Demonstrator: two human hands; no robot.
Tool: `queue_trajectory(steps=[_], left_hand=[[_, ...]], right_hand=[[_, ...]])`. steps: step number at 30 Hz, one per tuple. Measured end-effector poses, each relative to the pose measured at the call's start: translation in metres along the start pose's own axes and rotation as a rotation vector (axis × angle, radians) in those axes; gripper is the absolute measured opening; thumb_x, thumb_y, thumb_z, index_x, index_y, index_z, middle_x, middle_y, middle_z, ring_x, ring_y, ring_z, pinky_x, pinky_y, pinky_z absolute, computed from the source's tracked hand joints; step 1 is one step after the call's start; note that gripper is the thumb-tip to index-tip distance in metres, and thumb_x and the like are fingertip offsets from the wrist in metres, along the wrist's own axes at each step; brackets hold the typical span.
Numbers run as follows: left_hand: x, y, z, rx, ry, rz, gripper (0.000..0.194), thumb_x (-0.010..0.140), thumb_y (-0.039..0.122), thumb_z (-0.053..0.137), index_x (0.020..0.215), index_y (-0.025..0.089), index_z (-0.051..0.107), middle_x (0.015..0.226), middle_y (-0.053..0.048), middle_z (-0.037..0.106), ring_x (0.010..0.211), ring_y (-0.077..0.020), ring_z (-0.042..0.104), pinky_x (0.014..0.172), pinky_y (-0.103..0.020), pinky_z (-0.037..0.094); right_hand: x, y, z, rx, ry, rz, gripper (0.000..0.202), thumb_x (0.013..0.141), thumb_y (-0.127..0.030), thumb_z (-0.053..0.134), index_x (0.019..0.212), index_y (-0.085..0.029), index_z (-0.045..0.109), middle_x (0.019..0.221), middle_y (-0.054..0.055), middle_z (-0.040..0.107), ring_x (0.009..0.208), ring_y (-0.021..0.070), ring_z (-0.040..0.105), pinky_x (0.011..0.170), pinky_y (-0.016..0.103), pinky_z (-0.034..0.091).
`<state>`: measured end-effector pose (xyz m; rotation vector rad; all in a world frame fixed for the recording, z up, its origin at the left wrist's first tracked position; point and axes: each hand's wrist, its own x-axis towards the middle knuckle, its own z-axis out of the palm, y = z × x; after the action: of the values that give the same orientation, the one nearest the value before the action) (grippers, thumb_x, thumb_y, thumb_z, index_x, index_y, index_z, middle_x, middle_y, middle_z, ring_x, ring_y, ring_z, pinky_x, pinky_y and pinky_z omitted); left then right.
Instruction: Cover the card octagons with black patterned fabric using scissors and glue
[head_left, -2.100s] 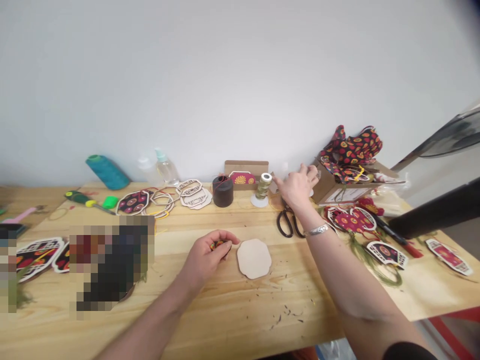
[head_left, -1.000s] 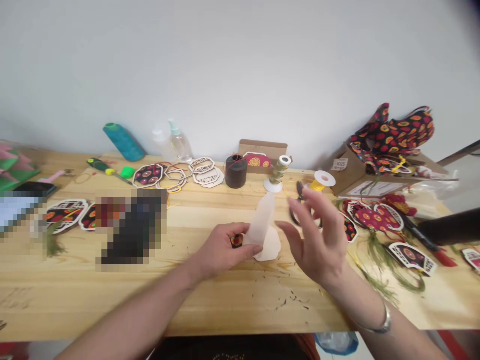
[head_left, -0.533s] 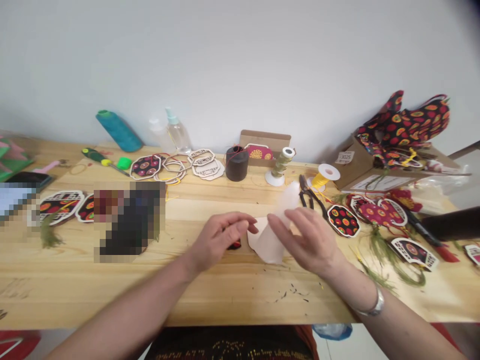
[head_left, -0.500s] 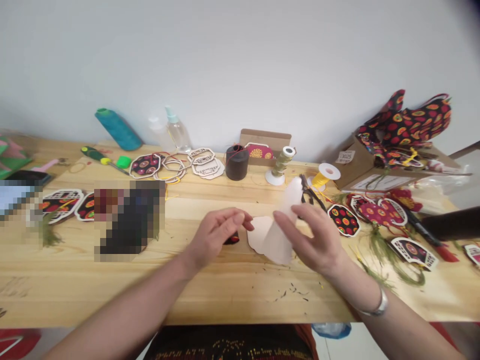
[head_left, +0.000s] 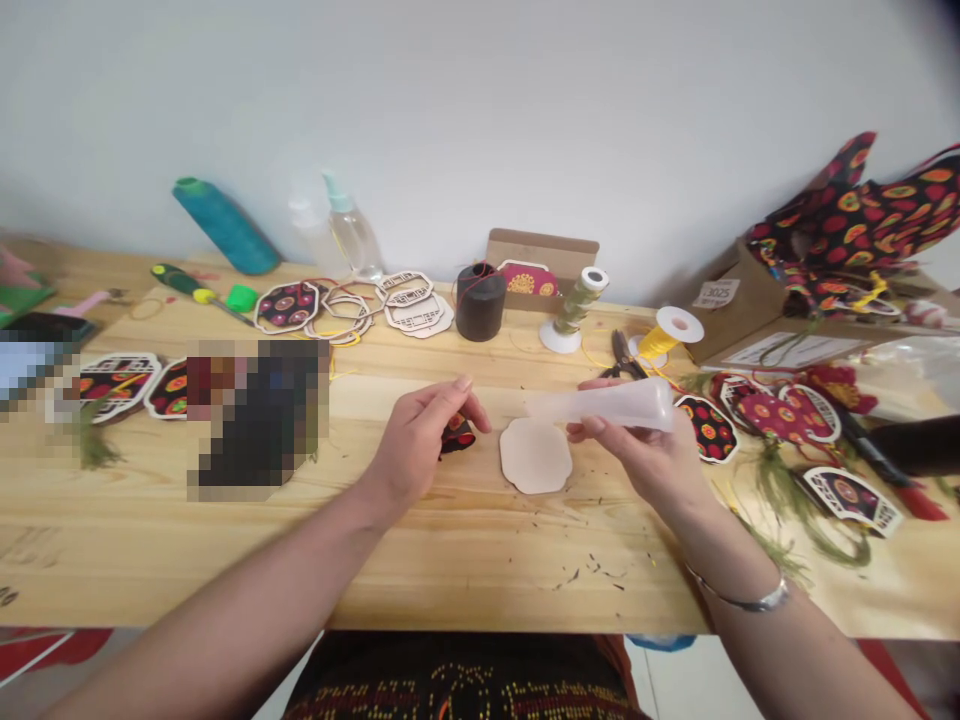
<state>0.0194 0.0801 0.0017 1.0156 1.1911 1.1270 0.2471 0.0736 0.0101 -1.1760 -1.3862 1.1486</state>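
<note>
My right hand (head_left: 637, 440) is closed round a translucent white squeeze bottle (head_left: 615, 403). The bottle lies nearly level, its narrow end pointing left above the far edge of a pale wooden plaque (head_left: 536, 456). That plaque has a scalloped outline and rests flat on the table, plain side up. To its left, my left hand (head_left: 427, 440) has its fingers curled together on a small piece of black and red patterned fabric (head_left: 457, 433). Part of the fabric is hidden by the fingers.
Behind stand a black thread spool (head_left: 480, 305), a green cord spool (head_left: 581, 310) and a yellow one (head_left: 664, 335), with scissors (head_left: 622, 355) beside them. A cardboard box (head_left: 780, 310) occupies the right. Finished ornaments (head_left: 784, 410) lie on both sides. Dark scraps (head_left: 592, 572) litter the front.
The bottle has swung from a steep tilt to nearly level, uncovering the plaque. My left hand has shifted slightly away from the plaque with the fabric. The camera view has moved a little.
</note>
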Motion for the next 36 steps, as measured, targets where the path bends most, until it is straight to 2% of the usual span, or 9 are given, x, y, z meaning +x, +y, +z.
queue_trajectory(steps=[3, 7, 10, 14, 20, 25, 36], left_hand=[[0.000, -0.001, 0.001, 0.011, 0.006, -0.002, 0.038, 0.086, 0.043, 0.057, 0.061, 0.016, 0.066, 0.062, -0.003, 0.065, 0.064, -0.0130, 0.055, 0.056, -0.024, 0.038], [0.000, 0.000, 0.001, 0.061, -0.024, -0.029, 0.037, 0.086, 0.043, 0.056, 0.062, 0.016, 0.066, 0.062, -0.002, 0.066, 0.062, -0.0125, 0.054, 0.057, -0.024, 0.039], [-0.004, 0.003, 0.002, 0.198, -0.097, -0.037, 0.035, 0.084, 0.042, 0.056, 0.063, 0.017, 0.068, 0.066, -0.003, 0.068, 0.064, -0.0140, 0.055, 0.057, -0.025, 0.040], [-0.009, 0.010, 0.006, 0.389, -0.202, -0.115, 0.029, 0.078, 0.040, 0.059, 0.067, 0.016, 0.071, 0.069, -0.006, 0.070, 0.063, -0.0155, 0.056, 0.054, -0.025, 0.040], [-0.007, 0.010, 0.007, 0.430, -0.157, -0.158, 0.030, 0.076, 0.041, 0.058, 0.067, 0.016, 0.072, 0.071, -0.006, 0.071, 0.058, -0.0137, 0.051, 0.051, -0.025, 0.036], [-0.005, 0.007, 0.006, 0.425, -0.160, -0.185, 0.030, 0.075, 0.041, 0.059, 0.067, 0.016, 0.072, 0.067, -0.006, 0.070, 0.055, -0.0124, 0.047, 0.051, -0.025, 0.036], [-0.005, 0.007, 0.008, 0.440, -0.169, -0.212, 0.028, 0.076, 0.039, 0.059, 0.073, 0.016, 0.075, 0.079, -0.009, 0.075, 0.068, -0.0174, 0.060, 0.052, -0.025, 0.040]], right_hand=[[0.001, -0.004, 0.008, -0.070, 0.062, -0.008, 0.026, 0.072, -0.029, 0.076, 0.092, -0.016, 0.066, 0.068, 0.002, 0.071, 0.060, 0.0160, 0.068, 0.058, 0.029, 0.061], [0.004, -0.006, 0.016, -0.208, 0.108, -0.096, 0.018, 0.069, -0.029, 0.076, 0.077, -0.015, 0.067, 0.068, 0.004, 0.071, 0.057, 0.0160, 0.066, 0.053, 0.029, 0.060], [0.006, -0.003, 0.018, -0.245, 0.136, -0.133, 0.016, 0.069, -0.029, 0.075, 0.073, -0.016, 0.066, 0.067, 0.004, 0.071, 0.058, 0.0164, 0.066, 0.052, 0.029, 0.060], [0.006, -0.001, 0.018, -0.262, 0.145, -0.164, 0.014, 0.070, -0.028, 0.075, 0.074, -0.016, 0.067, 0.068, 0.004, 0.072, 0.059, 0.0163, 0.067, 0.053, 0.029, 0.060], [0.006, -0.001, 0.020, -0.290, 0.122, -0.204, 0.012, 0.072, -0.025, 0.075, 0.075, -0.017, 0.066, 0.068, 0.002, 0.071, 0.059, 0.0146, 0.066, 0.052, 0.026, 0.060], [0.005, 0.004, 0.019, -0.310, 0.090, -0.185, 0.012, 0.073, -0.027, 0.075, 0.075, -0.018, 0.068, 0.070, 0.003, 0.072, 0.062, 0.0155, 0.067, 0.055, 0.028, 0.060], [0.008, 0.005, 0.017, -0.323, 0.107, -0.173, 0.013, 0.071, -0.028, 0.075, 0.076, -0.019, 0.068, 0.070, 0.002, 0.073, 0.060, 0.0155, 0.067, 0.052, 0.027, 0.058]])
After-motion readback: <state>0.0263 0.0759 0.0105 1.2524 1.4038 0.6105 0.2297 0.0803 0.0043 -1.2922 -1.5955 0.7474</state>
